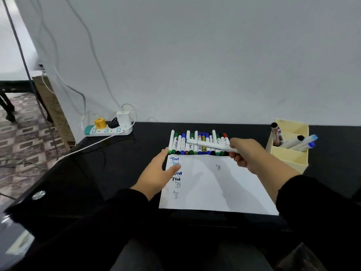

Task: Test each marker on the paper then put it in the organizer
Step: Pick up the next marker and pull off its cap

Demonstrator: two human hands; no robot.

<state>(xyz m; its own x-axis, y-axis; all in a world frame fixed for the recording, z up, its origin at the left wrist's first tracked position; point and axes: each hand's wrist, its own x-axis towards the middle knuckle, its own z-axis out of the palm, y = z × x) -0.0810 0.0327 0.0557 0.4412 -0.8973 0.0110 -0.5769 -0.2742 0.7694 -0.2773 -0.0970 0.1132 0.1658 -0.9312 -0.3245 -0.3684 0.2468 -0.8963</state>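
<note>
Nearest, two black sleeves reaching forward over the dark glossy surface [109,173]. White paper [214,184] lying flat between them, several "Test" marks in blue and black stacked down its left margin, one faint mark toward the upper middle. Left hand [156,173] laid out with fingers straight and relaxed, palm down, fingertips resting on the paper's far-left corner beside the written words, holding nothing. Right hand [247,153] raised above the paper's far-right part, fingers curled around a white marker [210,145], gripping it near its right end; the marker held nearly level, pointing left and crossing over the row behind; cap colour hard to tell. Wrist angled inward, forearm running back toward the near right. Just past the paper's far edge, a row of markers [195,145] lying side by side, white barrels with green, blue, black, red and brown caps, one with a yellow band. Farther right, well apart from the row, a cream organizer [289,155] with compartments: one dark-capped marker upright in the far-left section, three more leaning out to the right, capped black, light blue and blue. At far left on the surface, a power strip [108,130] carrying a white charger, a yellow plug and a black plug, white cables trailing off. Beyond, a plain pale wall [195,55].
</note>
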